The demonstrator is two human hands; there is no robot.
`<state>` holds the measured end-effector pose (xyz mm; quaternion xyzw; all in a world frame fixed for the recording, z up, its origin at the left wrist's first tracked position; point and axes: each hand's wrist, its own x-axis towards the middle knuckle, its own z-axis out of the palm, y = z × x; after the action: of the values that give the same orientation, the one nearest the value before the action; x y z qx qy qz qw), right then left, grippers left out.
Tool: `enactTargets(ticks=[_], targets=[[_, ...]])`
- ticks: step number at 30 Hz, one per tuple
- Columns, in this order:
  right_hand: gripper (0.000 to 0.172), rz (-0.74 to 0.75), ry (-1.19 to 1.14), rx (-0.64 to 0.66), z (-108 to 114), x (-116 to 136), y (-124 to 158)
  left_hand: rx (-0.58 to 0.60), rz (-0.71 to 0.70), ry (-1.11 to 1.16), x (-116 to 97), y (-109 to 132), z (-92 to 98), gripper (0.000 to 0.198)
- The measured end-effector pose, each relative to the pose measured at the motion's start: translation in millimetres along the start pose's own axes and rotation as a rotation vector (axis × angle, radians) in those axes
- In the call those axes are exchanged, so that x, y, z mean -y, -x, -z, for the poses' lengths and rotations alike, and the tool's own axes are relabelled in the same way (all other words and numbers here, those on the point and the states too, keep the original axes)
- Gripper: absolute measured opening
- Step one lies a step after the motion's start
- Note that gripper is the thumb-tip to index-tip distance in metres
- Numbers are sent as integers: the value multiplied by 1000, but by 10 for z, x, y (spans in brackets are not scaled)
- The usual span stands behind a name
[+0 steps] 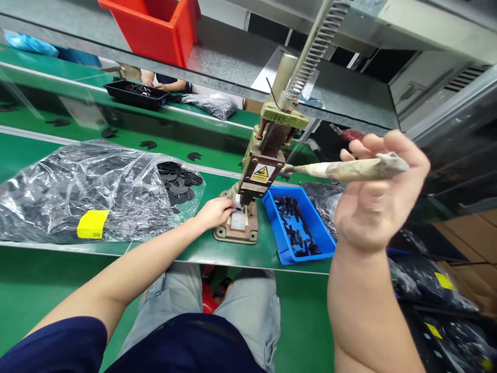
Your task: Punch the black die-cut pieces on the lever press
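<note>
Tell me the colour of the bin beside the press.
Blue: the bin is plain blue, showing best in the head view.

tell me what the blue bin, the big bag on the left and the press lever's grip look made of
Blue bin: probably plastic, with smooth, evenly colored walls.
Big bag: thin clear plastic film, judging by its glossy creases and see-through look.
Press lever's grip: wrapped in something pale and dull, perhaps tape or cloth; its uneven surface hides what lies beneath.
</note>
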<state>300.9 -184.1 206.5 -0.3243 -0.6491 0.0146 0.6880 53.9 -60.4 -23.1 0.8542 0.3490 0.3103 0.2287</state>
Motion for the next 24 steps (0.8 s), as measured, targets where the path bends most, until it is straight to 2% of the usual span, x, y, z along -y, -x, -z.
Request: enactTargets(ticks=[2, 5, 6, 9, 12, 14, 17, 19, 21, 24], targets=[[55, -58, 0, 51, -118, 143, -110, 52, -73, -69, -23, -41, -4, 22], [13, -75, -4, -10, -245, 257, 52, 102, -114, -81, -37, -64, 9, 22], [11, -52, 6, -39, -261, 260, 177, 106, -123, -74, -37, -65, 16, 22], [24, 19, 99, -42, -225, 169, 669, 93, -141, -50, -40, -56, 33, 22], [12, 119, 223, 32, -123, -23, 1154, 82, -135, -46, -59, -55, 28, 22], [10, 152, 300, 45, -69, -147, 1371, 91, -130, -47, -67, -59, 25, 22], [14, 151, 291, 38, -37, -242, 1502, 124, -109, -58, -28, -56, 85, 24], [15, 153, 279, 35, -39, -247, 1507, 129, -45, -123, 68, -52, 206, 26], [13, 145, 289, 20, -50, -235, 1500, 111, 69, -254, 242, -68, 401, 29], [13, 119, 290, -6, -75, -230, 1513, 89, 285, -495, 614, -165, 781, 35]])
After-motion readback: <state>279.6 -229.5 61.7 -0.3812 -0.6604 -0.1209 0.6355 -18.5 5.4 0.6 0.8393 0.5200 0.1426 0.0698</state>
